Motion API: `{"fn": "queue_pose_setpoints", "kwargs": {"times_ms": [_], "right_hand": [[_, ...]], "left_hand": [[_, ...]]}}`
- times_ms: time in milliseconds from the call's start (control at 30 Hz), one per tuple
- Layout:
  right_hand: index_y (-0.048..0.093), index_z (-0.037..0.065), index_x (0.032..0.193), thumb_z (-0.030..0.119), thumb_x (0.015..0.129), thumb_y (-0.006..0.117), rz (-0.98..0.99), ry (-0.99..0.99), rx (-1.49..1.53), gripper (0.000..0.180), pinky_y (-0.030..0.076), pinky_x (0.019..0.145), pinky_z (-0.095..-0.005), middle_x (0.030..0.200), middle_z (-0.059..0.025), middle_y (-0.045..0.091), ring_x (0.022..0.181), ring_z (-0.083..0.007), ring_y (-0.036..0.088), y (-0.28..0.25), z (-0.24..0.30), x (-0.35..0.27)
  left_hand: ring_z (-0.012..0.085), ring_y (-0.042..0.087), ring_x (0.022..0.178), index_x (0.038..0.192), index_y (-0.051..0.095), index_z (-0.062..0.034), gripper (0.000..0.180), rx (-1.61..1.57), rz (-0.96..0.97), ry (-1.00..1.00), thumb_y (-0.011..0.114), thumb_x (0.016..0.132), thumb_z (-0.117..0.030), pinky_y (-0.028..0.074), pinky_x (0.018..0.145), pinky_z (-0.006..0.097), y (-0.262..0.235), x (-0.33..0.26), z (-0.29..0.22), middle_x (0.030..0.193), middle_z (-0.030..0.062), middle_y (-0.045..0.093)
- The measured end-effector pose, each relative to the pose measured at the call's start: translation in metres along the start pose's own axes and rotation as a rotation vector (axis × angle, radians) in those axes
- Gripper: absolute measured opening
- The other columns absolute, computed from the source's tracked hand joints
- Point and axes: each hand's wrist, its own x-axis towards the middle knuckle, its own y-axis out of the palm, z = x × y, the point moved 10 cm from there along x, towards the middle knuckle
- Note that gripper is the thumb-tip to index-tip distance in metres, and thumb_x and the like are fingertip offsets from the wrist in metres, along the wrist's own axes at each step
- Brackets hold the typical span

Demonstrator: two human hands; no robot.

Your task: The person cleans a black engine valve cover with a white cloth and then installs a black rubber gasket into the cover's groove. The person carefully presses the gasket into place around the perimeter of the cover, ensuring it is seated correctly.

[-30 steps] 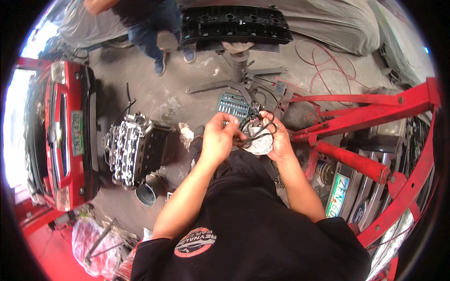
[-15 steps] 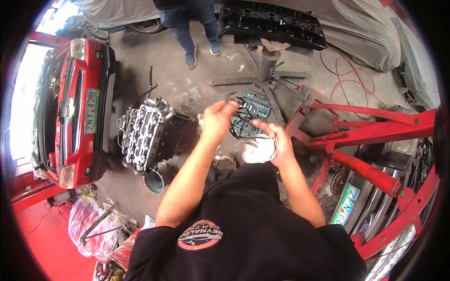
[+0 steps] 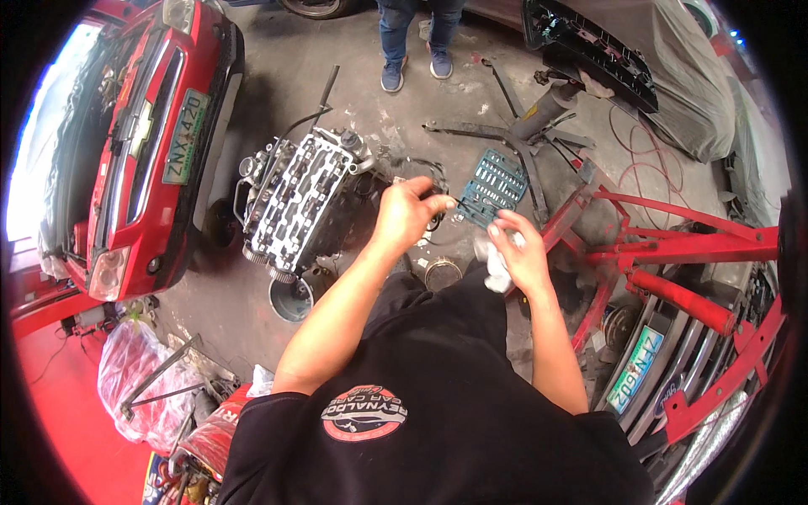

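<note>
My left hand [image 3: 406, 212] pinches the cord [image 3: 436, 223], near the tool case's [image 3: 498, 178] lower left corner in view; my right [image 3: 522, 257] is closed on the rag [image 3: 497, 271]. The cord is in hand; how much remains, I can't tell.

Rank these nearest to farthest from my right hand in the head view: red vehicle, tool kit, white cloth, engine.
1. White cloth: in the right hand.
2. Tool kit: open, just ahead of that hand.
3. Engine: off to the left.
4. Red vehicle: far left.
</note>
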Motion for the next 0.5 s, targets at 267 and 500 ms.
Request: {"fn": "queue_pose_setpoints", "kwargs": {"times_ms": [267,500], "right_hand": [[0.07,0.002,0.087,0.028,0.104,0.066,0.005,0.089,0.646,0.032,0.049,0.071,-0.0278,0.086,-0.0044,0.071,0.081,-0.0083,0.061,0.086,0.037,0.029],[0.07,-0.001,0.118,0.025,0.094,0.08,0.379,-0.049,0.158,0.037,0.054,0.08,-0.0284,0.097,-0.0039,0.073,0.092,-0.0102,0.065,0.138,0.05,-0.026]], "left_hand": [[0.0321,0.072,0.106,0.122,0.068,0.0025,0.038,0.071,0.09,0.153,0.077,0.088,-0.012,0.054,0.091,0.04,-0.024,-0.059,0.017,0.11,0.0202,0.075],[0.0087,0.066,0.08,0.11,0.068,0.0033,0.022,-0.451,0.055,-0.174,0.076,0.094,-0.01,0.053,0.071,0.03,-0.026,-0.078,0.064,0.088,0.0095,0.076]]}}
